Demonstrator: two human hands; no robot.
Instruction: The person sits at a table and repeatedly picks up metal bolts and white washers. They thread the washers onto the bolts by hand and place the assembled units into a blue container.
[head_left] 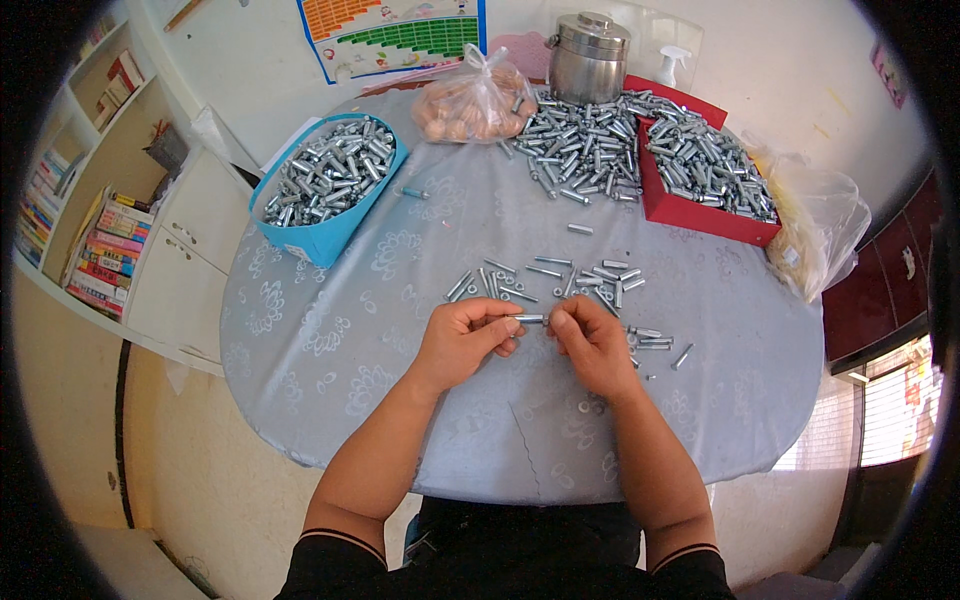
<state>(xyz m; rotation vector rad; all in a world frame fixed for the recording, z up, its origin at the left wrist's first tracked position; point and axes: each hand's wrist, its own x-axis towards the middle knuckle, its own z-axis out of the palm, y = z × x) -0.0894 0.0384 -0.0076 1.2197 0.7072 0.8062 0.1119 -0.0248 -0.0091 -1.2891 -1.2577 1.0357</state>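
Above the near middle of the table, my left hand (452, 345) pinches a silver expansion bolt (528, 319) between thumb and fingers, holding it level and pointing right. My right hand (592, 345) is closed at the bolt's right end, thumb and forefinger together; whatever small part sits in that pinch is hidden. Just beyond both hands lie loose bolts (545, 272), metal sleeves (615, 265) and small nuts or washers. More bolts (655, 345) are scattered beside my right hand. One sleeve (580, 230) rests alone farther back.
A blue container (350, 225) of metal anchors stands at the back left. A heap of anchors (585, 150) lies beside a filled red box (690, 220). Behind are a tied bag of brownish round things (470, 108), a lidded steel pot (590, 65) and another plastic bag (815, 225).
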